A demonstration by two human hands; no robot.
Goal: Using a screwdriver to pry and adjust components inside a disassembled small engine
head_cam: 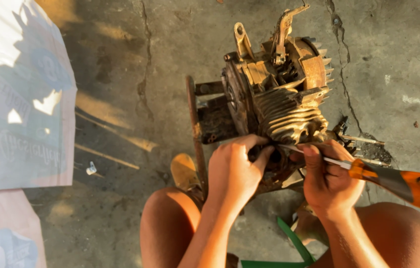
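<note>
My left hand (230, 171) curls its fingers onto the bottom of the old engine (274, 94), and my right hand (326, 181) is closed tight around one screwdriver (393, 179) (orange and black handle) with its thin metal tip poking in under the engine's ribs. There is one engine, one screwdriver and my two hands. The engine is rusty, brown and dirty, and it sits on a dark metal stand (205, 119) on the cracked floor (120, 74), just past my knees.
</note>
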